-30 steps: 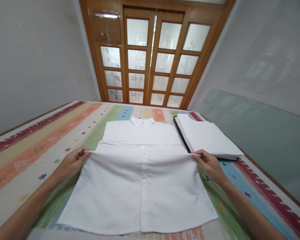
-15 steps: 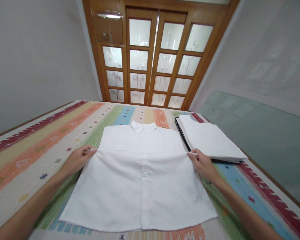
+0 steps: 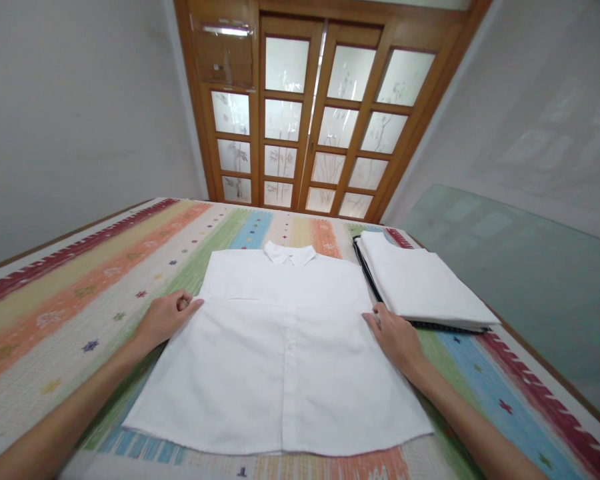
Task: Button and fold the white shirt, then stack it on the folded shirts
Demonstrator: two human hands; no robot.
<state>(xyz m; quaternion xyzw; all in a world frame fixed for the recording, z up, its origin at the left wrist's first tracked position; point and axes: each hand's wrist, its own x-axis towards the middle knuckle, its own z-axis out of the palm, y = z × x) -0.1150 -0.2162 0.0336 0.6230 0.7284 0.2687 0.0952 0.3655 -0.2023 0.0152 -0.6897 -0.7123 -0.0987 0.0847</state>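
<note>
A white collared shirt [image 3: 280, 347] lies flat on a striped, many-coloured cloth [image 3: 105, 267], its collar pointing away from me and a straight fold line running across its upper part. My left hand [image 3: 166, 318] rests at the shirt's left edge with the fingers curled in against the cloth of the fold. My right hand [image 3: 393, 335] lies on the shirt's right edge by the same fold, fingers together and pressed down.
A stack of folded white garments [image 3: 420, 283] sits on a dark board to the right of the shirt. Beyond it leans a large glass pane [image 3: 520, 267]. Wooden doors with frosted panes [image 3: 310, 120] close the far end.
Both hands have carried the shirt's folded edge away from me and lowered it flat; the raised fold is now pressed down, and the hands have come closer together.
</note>
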